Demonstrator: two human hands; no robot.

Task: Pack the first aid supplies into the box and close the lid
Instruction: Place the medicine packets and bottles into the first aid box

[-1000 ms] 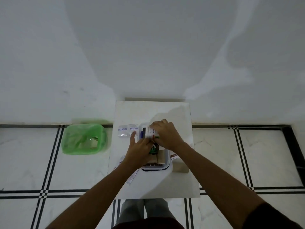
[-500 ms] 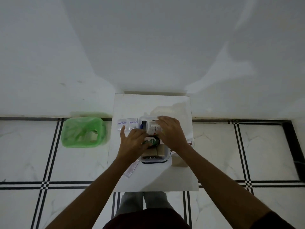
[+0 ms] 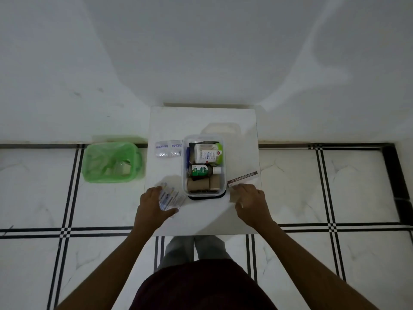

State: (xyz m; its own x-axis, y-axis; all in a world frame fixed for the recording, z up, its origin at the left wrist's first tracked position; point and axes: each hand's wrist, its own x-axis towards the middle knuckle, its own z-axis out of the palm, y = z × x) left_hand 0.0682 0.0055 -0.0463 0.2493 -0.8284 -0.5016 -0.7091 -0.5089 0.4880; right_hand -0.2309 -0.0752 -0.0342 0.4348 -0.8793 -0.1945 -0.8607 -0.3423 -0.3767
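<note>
- My left hand [image 3: 154, 209] held a small stack of plaster packets [image 3: 171, 198] on the table [image 3: 201, 121].
- My right hand [image 3: 250, 203] rested on a brown roll [image 3: 233, 195]; I could not tell if it gripped.
- Between my hands sat the clear box [image 3: 204, 166], open, with rolls, a green bottle [image 3: 202, 170] and a white bottle [image 3: 206, 153] inside.
- The lid [image 3: 221, 128] lay behind the box.
- Two more packets [image 3: 168, 148] lay left of the box.

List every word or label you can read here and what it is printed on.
"Dettol": green label of the dark bottle lying in the clear box.
"POVIDONE-IODINE OINTMENT USP": brown strip on the carton right of the box.
White bottle in the box: print too small to read.
Clear packets left of the box: blue print blurred.
Packets under the left hand: print unreadable.
</note>
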